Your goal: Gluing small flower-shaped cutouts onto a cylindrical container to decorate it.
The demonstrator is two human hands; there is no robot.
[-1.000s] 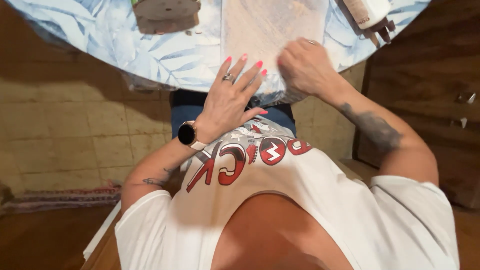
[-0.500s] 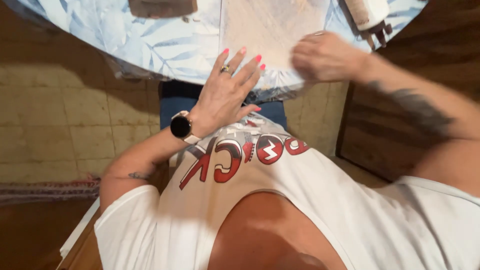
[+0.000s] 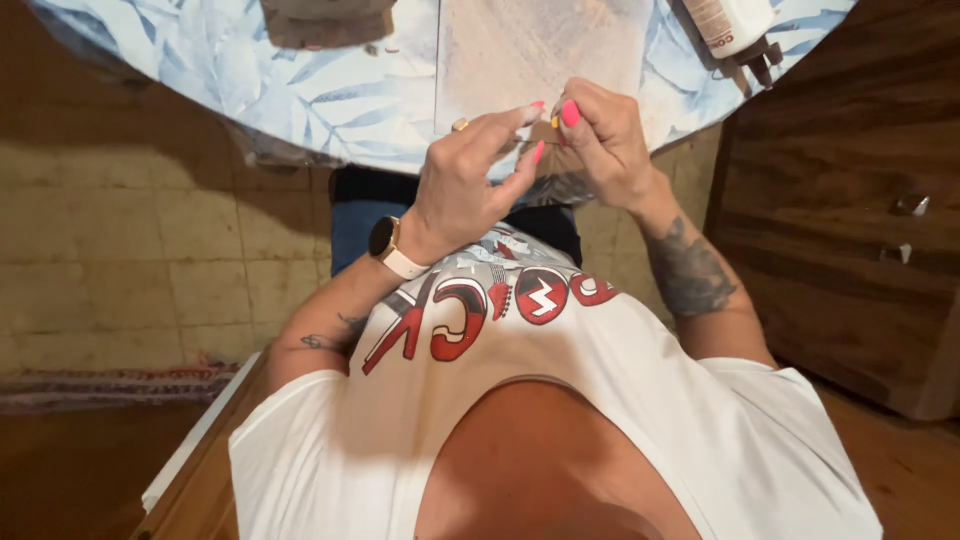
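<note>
- The desk (image 3: 250, 90), round-edged and covered in a pale blue leaf-print cloth, filled the top of the view.
- A wooden cabinet (image 3: 840, 220) stood to the right, apart from the desk.
- A light rectangular board (image 3: 540, 50) lay on the desk straight ahead of the person.
- A white bottle (image 3: 730, 22) lay at the far right edge of the desk; a dark object at far left was cut off by the frame.
- The left hand (image 3: 465, 185) and right hand (image 3: 605, 145) were raised together over the near rim, fingertips almost meeting.
- Both hands were pinched on something small between them; a yellow speck (image 3: 554, 122) showed there, too small to identify.
- Nothing lay worked on the board; the handling looked at an early stage.
</note>
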